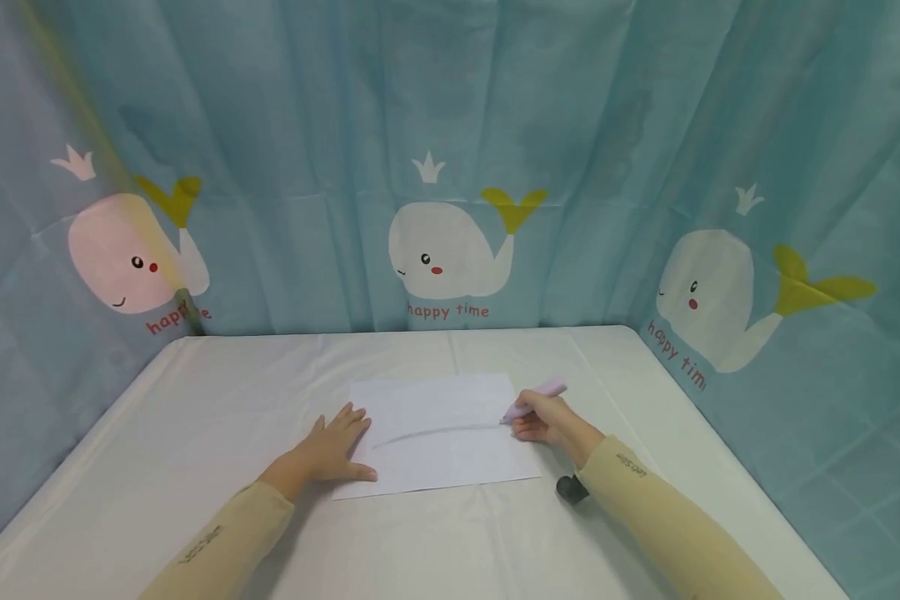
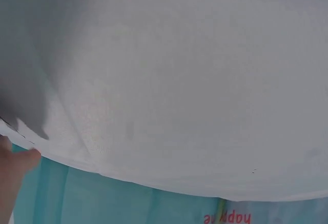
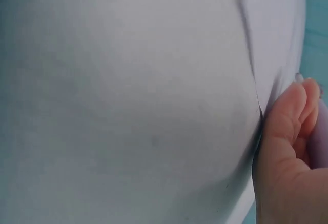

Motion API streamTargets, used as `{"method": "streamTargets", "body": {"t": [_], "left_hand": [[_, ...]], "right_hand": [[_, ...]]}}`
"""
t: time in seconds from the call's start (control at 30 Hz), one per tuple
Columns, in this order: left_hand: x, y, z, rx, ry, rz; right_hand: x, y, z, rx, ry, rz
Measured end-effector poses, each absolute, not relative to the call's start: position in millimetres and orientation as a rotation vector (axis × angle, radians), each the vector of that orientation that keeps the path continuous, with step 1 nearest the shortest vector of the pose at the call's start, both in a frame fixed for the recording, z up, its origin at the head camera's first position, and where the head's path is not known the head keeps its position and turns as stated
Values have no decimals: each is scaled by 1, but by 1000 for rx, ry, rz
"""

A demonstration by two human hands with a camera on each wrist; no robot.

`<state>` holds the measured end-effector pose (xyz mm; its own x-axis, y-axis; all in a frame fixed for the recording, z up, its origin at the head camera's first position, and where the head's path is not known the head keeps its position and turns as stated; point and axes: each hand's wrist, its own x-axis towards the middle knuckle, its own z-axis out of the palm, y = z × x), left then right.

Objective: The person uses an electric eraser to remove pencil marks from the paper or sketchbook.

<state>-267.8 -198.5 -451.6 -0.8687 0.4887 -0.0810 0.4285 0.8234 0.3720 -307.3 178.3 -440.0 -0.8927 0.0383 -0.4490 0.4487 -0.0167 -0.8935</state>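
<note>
A white sheet of paper (image 1: pixel 435 467) lies on the table with a thin grey curved line (image 1: pixel 435 430) across it. My left hand (image 1: pixel 333 450) rests on the sheet's left edge, fingers spread and thumb extended. In the left wrist view only a bit of that hand (image 2: pixel 15 167) shows at the lower left. Near the sheet's right edge, my right hand (image 1: pixel 543 419) pinches a pale purple marker (image 1: pixel 551 387), its tip at the right end of the line. The right wrist view shows the curled fingers (image 3: pixel 289 106) and part of the marker's barrel (image 3: pixel 319 137).
A white cloth covers the table (image 1: pixel 217 400). Blue curtains (image 1: pixel 300 167) printed with whales enclose its back and sides. Under my right wrist sits a small black round object (image 1: pixel 572 490), partly hidden by the sleeve (image 1: pixel 645 508).
</note>
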Motion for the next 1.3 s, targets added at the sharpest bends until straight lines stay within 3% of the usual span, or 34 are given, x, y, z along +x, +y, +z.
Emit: {"method": "streamTargets", "body": {"t": [1.3], "left_hand": [[-271, -194, -449, 657, 2745, 443]], "right_hand": [[-301, 169, -440, 570, 2084, -1952]]}}
